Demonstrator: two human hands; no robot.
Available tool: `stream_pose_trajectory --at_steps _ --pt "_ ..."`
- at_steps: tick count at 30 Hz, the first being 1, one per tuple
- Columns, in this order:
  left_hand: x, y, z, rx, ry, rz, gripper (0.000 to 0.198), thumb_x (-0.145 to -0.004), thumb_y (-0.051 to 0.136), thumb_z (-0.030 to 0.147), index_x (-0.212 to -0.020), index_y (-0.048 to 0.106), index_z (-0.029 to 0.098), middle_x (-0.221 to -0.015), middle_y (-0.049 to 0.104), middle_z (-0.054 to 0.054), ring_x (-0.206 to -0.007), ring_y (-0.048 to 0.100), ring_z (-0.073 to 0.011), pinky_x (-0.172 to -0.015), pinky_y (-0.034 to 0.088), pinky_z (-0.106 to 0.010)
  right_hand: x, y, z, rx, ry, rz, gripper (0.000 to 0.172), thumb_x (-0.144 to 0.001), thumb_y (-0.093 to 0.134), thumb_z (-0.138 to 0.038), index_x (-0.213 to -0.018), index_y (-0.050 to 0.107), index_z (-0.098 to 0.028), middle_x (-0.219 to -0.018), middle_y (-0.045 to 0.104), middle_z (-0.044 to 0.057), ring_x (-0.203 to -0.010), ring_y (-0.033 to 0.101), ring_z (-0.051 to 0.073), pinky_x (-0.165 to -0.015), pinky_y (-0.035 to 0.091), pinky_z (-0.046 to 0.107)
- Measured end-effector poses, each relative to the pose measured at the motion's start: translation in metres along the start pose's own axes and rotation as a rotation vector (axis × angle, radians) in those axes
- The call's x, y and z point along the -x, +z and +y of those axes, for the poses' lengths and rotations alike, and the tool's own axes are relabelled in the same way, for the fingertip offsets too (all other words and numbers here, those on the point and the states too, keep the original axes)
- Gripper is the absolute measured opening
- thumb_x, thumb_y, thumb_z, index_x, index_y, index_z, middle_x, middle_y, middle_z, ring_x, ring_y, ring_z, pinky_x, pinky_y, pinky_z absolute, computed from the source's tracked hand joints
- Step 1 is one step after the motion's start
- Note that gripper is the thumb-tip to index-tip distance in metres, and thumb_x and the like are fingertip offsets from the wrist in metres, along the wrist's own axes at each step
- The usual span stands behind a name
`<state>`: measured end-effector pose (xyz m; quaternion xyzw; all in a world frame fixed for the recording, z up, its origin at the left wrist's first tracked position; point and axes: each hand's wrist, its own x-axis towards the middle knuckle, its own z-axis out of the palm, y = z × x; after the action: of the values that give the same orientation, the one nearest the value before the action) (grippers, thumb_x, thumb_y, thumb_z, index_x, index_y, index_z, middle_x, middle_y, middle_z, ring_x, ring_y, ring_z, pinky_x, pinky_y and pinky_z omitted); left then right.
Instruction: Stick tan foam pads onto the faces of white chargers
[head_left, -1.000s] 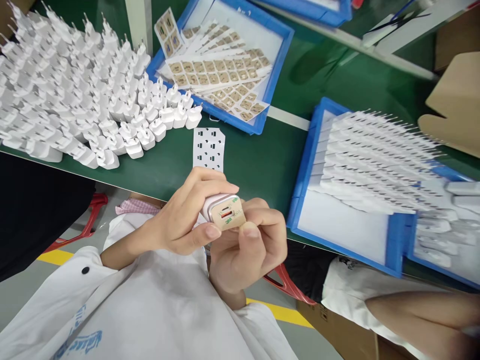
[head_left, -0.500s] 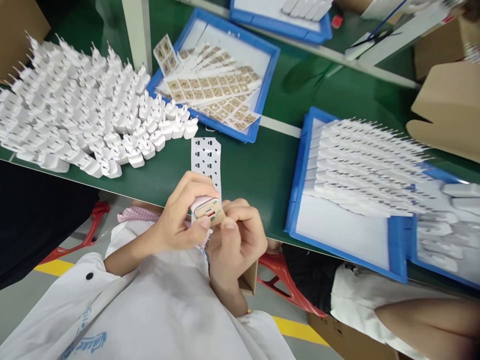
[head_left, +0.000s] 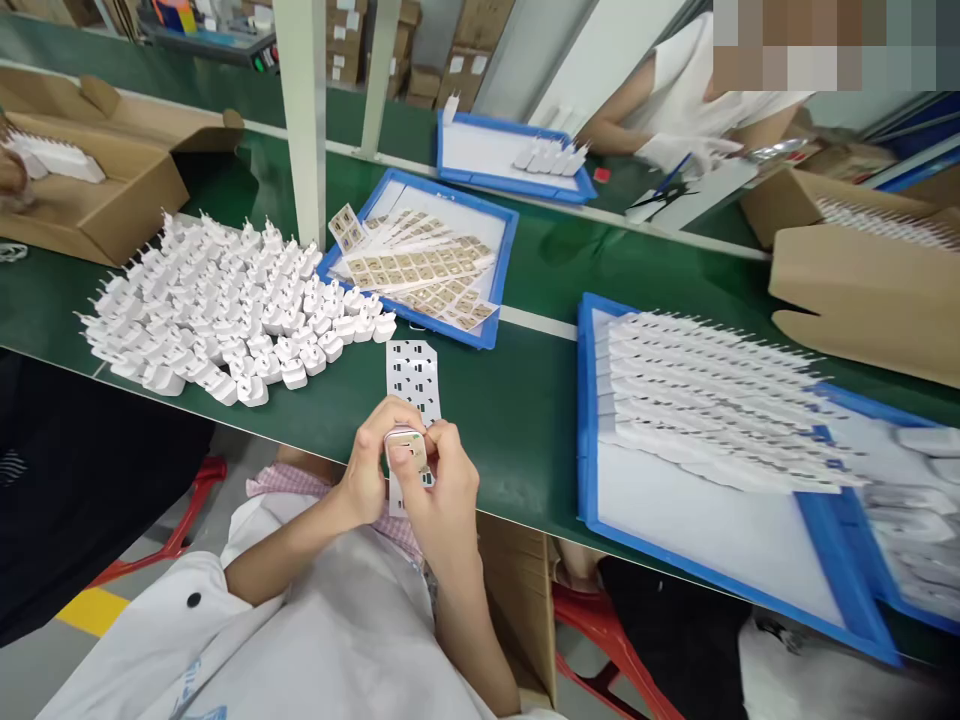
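My left hand (head_left: 367, 468) is closed around a small white plug adapter (head_left: 394, 432), its flat face turned up towards me. On that face lies a tan sticker (head_left: 415, 442) with cut-outs. My right hand (head_left: 448, 492) grips the adapter from the other side, its thumb pressed flat on the sticker. Under my hands a white backing sheet (head_left: 412, 366) with rows of dark marks reaches over the table edge. To the left stand many white plug adapters (head_left: 225, 310), pins up. A blue tray (head_left: 507, 262) behind holds strips of tan stickers (head_left: 420, 268).
Right of me, a blue tray (head_left: 587, 420) holds dense rows of white adapters (head_left: 705, 400); another blue tray (head_left: 862, 545) adjoins it. Open cardboard boxes stand at left (head_left: 142, 200) and right (head_left: 862, 290). A white post (head_left: 298, 120) rises behind the adapters. Across the table, a gloved person works.
My view has tilted up, showing more of the far side. My right hand has gone from pinching the sticker's edge to pressing its thumb on the sticker's face. The left still holds the adapter.
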<state>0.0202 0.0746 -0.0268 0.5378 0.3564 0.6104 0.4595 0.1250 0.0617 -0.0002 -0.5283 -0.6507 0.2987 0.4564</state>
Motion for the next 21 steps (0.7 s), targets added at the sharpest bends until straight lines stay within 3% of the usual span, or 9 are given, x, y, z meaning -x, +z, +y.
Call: stream_pose_trajectory --at_steps 4,8,10,15,17,19,21 --pt "0.003 -0.001 0.001 -0.067 0.012 -0.015 0.075 -0.098 0.004 0.073 -0.092 0.058 0.022 -0.090 0.056 -0.005 -0.082 0.054 -0.0211 -0.079 0.047 -0.037 -0.003 -0.005 0.003 -0.116 0.047 -0.063 0.038 -0.104 0.032 -0.044 -0.072 0.037 -0.024 -0.064 0.040 -0.006 -0.056 0.038 0.011 -0.055 0.032 0.026" --pt "0.012 -0.005 -0.005 -0.242 0.070 -0.037 0.088 -0.089 0.003 0.085 -0.097 0.063 0.021 -0.095 0.060 -0.008 -0.087 0.056 -0.0237 -0.078 0.048 -0.037 -0.006 -0.005 0.001 -0.100 0.162 -0.104 0.039 -0.087 0.062 -0.051 -0.073 0.038 -0.024 -0.065 0.041 -0.007 -0.061 0.038 0.011 -0.056 0.031 0.025" --pt "0.009 -0.015 -0.018 -0.322 0.123 -0.018 0.091 -0.085 0.008 0.089 -0.100 0.065 0.021 -0.101 0.062 -0.008 -0.092 0.059 -0.0252 -0.082 0.051 -0.038 -0.014 -0.005 0.003 -0.095 0.197 -0.145 0.038 -0.083 0.068 -0.045 -0.073 0.039 -0.023 -0.065 0.042 -0.007 -0.062 0.040 0.010 -0.057 0.030 0.024" --pt "-0.022 -0.033 -0.058 -0.291 0.111 -0.001 0.093 -0.077 0.014 0.097 -0.095 0.066 0.022 -0.091 0.065 -0.006 -0.081 0.061 -0.0261 -0.066 0.054 -0.037 -0.036 -0.012 0.021 -0.273 0.205 -0.259 0.037 -0.102 0.040 -0.040 -0.070 0.043 -0.021 -0.060 0.046 -0.006 -0.058 0.047 0.009 -0.057 0.034 0.023" --pt "-0.029 -0.030 -0.065 -0.257 0.038 0.006 0.089 -0.078 0.018 0.097 -0.094 0.065 0.023 -0.094 0.065 -0.006 -0.083 0.063 -0.0268 -0.068 0.055 -0.038 -0.039 -0.016 0.027 -0.271 0.222 -0.276 0.035 -0.094 0.059 -0.044 -0.071 0.043 -0.022 -0.062 0.045 -0.007 -0.058 0.045 0.008 -0.055 0.031 0.022" --pt "-0.031 -0.025 -0.067 -0.208 -0.034 0.033 0.083 -0.081 0.022 0.094 -0.094 0.063 0.023 -0.098 0.064 -0.005 -0.087 0.063 -0.0272 -0.073 0.057 -0.039 -0.040 -0.021 0.032 -0.224 0.185 -0.253 0.047 -0.076 0.081 -0.047 -0.072 0.041 -0.022 -0.065 0.043 -0.008 -0.061 0.041 0.008 -0.054 0.028 0.022" --pt "-0.031 -0.020 -0.069 -0.171 -0.107 0.059 0.071 -0.084 0.034 0.088 -0.093 0.061 0.023 -0.100 0.062 -0.005 -0.087 0.063 -0.0264 -0.070 0.057 -0.037 -0.042 -0.026 0.037 -0.241 0.122 -0.248 0.054 -0.069 0.086 -0.054 -0.073 0.042 -0.022 -0.068 0.043 -0.008 -0.064 0.040 0.008 -0.056 0.029 0.022"
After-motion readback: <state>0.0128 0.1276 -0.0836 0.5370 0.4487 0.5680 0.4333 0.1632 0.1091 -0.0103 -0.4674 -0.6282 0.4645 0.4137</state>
